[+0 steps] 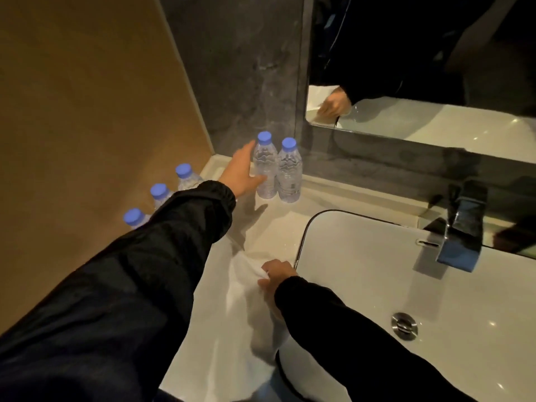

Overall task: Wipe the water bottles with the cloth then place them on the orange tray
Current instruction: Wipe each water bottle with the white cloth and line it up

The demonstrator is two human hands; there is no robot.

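Your left hand (242, 171), fingers spread, sits at the bottle's (265, 172) 9 o'clock. It's probably full and slippery, so grip mid-body. Your right hand (277, 275) pinches the cloth (246, 288).

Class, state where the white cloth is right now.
In the head view, the cloth lies low and centre on the counter, just left of the sink, pinched by the right hand.

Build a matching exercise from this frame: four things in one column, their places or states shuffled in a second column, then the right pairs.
1. left hand
2. right hand
3. round metal drain
4. chrome faucet

a. in the bottom of the white sink basin
b. grips the crumpled white cloth
c. stands at the basin's back rim
d. open, at the left clear plastic blue-capped water bottle of the corner pair

Pairs: 1-d, 2-b, 3-a, 4-c
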